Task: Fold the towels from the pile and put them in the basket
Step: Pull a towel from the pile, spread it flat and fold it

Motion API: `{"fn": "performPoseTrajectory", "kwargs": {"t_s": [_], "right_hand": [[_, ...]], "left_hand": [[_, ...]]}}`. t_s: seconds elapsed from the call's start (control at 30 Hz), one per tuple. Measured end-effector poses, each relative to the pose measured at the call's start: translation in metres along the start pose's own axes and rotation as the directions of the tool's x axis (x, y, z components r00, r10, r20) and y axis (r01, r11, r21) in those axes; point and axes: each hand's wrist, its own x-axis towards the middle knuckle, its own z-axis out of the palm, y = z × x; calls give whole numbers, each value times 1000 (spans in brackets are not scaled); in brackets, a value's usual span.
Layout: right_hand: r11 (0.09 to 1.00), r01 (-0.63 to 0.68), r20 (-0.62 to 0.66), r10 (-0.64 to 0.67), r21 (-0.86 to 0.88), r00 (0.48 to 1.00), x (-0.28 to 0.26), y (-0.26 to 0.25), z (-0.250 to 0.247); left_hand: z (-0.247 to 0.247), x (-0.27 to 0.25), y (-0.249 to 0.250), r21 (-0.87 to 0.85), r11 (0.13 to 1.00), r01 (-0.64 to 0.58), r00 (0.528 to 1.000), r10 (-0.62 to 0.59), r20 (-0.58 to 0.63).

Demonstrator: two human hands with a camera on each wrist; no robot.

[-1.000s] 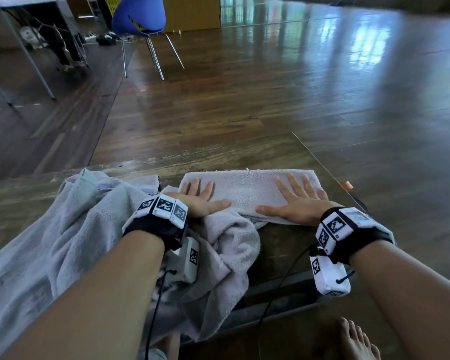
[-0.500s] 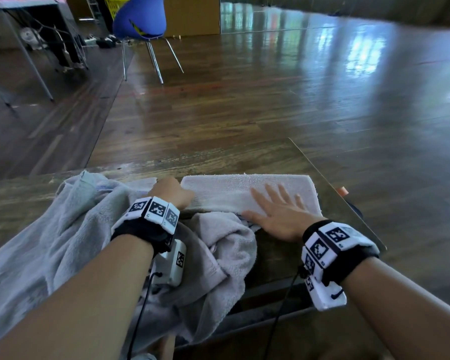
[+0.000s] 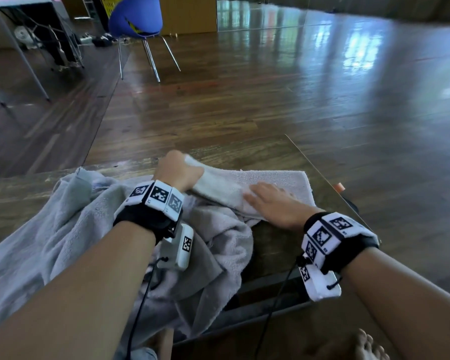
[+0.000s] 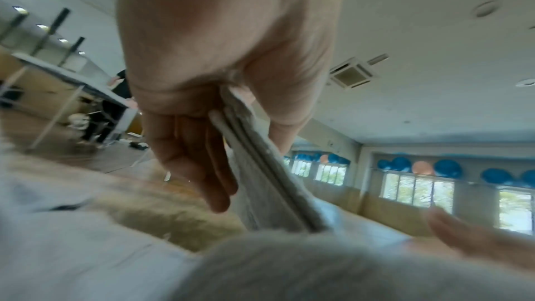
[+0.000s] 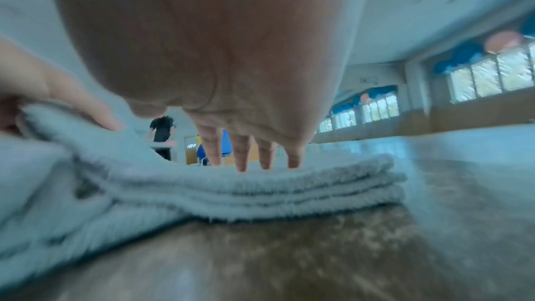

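I see my left hand (image 3: 178,171) gripping the left end of the folded towel (image 3: 276,184), lifted off the table (image 3: 244,149). In the left wrist view the left hand (image 4: 220,72) has its thumb on one side and its fingers (image 4: 202,168) on the other, pinching several stacked layers of the folded towel (image 4: 269,182) between them. My right hand (image 3: 273,206) lies flat on the right half of the towel with its fingers straight, pressing it down onto the table. The right wrist view shows the fingertips (image 5: 241,159) of my right hand (image 5: 208,38) touching the top of the folded towel (image 5: 260,189), whose layers sit one on another on the table (image 5: 289,248).

The folded towel lies at the right end of the table, close to its far right corner. To its left, and partly under my left forearm, is the pile of towels (image 3: 63,229), crumpled and loose, hanging over the near edge of the table. One fold of the pile touches the near edge of the folded towel.

Far back on the floor stands a blue chair (image 3: 138,19); a yellow basket (image 3: 107,6) shows just behind it, well apart from the table.
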Motion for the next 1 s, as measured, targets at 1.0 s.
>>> {"fn": "performPoseTrajectory", "kwargs": {"t_s": [1.0], "right_hand": [[712, -341, -149, 528, 614, 836, -29, 69, -41]], "left_hand": [[63, -61, 89, 127, 847, -516, 752, 377, 541]]}}
